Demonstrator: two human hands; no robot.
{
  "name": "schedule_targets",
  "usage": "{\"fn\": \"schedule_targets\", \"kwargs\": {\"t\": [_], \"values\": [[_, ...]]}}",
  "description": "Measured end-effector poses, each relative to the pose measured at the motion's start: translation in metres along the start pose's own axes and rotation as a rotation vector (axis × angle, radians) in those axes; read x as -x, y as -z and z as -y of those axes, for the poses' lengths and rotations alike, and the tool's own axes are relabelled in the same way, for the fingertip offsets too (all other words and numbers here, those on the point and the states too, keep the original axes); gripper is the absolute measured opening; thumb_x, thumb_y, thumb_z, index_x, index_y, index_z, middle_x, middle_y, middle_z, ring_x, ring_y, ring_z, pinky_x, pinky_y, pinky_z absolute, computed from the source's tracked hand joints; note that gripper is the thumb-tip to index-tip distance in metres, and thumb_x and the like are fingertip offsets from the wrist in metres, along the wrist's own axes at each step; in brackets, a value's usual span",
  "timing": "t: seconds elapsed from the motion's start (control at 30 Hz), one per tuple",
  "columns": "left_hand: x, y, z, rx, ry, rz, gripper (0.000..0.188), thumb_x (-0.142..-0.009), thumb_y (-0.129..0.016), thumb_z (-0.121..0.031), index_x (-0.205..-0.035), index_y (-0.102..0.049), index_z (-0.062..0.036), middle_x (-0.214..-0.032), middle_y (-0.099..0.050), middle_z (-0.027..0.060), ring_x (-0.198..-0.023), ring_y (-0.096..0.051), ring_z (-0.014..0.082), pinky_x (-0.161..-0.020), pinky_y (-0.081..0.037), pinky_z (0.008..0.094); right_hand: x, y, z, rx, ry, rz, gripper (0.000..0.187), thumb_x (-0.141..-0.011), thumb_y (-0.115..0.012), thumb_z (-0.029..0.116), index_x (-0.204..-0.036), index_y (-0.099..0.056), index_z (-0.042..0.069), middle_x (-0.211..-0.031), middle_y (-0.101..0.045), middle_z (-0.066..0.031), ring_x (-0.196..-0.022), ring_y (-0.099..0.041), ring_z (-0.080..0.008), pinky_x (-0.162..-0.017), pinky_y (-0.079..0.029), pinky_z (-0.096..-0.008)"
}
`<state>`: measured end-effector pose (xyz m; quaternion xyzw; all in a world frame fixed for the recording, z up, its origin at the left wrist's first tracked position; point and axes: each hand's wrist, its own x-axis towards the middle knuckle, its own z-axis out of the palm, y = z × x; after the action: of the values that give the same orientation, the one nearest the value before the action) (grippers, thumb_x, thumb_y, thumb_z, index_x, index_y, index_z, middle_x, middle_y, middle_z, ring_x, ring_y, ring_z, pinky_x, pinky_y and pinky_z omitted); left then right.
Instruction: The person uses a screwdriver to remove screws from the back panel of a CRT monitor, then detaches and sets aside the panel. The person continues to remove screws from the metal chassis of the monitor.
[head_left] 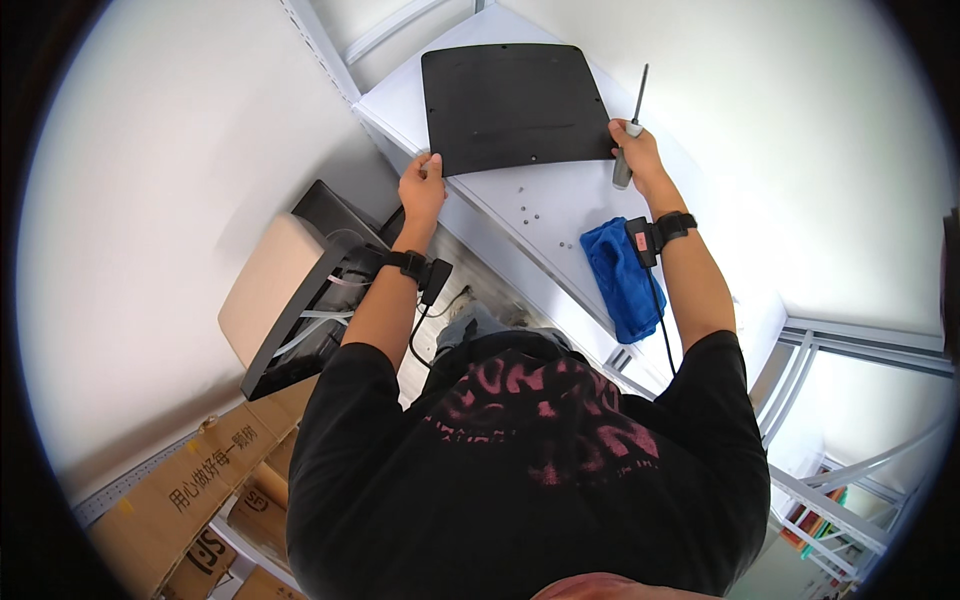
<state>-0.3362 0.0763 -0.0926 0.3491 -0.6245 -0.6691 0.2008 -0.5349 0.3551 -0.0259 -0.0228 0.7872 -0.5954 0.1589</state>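
A flat black panel [515,105] is laid on the white shelf [690,215], towards its far end. Its near left corner is pinched by the left hand [422,185], which is closed on the panel's edge at the shelf's left edge. Its near right corner is touched by the right hand [636,150], which is closed around a screwdriver [630,130] held upright. Small screws [528,210] are scattered just near of the panel, and a blue cloth [620,275] is spread towards the shelf's near edge
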Motion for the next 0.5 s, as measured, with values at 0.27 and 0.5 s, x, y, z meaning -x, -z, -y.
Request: {"fn": "schedule_targets", "kwargs": {"t": [0.27,0.5], "values": [[0.032,0.012,0.01,0.114,0.037,0.147,0.044,-0.092,-0.059,-0.028,-0.122,-0.046,0.0011,-0.073,-0.059,0.0052,-0.053,-0.053,0.0096,-0.047,-0.042,0.0235,0.1,0.007,0.093,-0.314,0.123,0.058,0.032,-0.093,-0.057,0.032,-0.095,-0.054,0.0,-0.071,-0.061,-0.0084,-0.06,-0.061,-0.0166,-0.051,-0.049,-0.025],[0.116,0.097,0.053,-0.119,0.003,0.564,0.026,-0.092,-0.057,-0.016,-0.116,-0.055,-0.0051,-0.082,-0.059,0.0021,-0.073,-0.056,0.0086,-0.066,-0.047,0.023,0.197,-0.053,0.085,-0.415,0.13,0.492,0.014,-0.088,-0.06,0.017,-0.091,-0.051,0.006,-0.067,-0.054,-0.005,-0.056,-0.053,-0.0123,-0.05,-0.044,-0.0245]]}}
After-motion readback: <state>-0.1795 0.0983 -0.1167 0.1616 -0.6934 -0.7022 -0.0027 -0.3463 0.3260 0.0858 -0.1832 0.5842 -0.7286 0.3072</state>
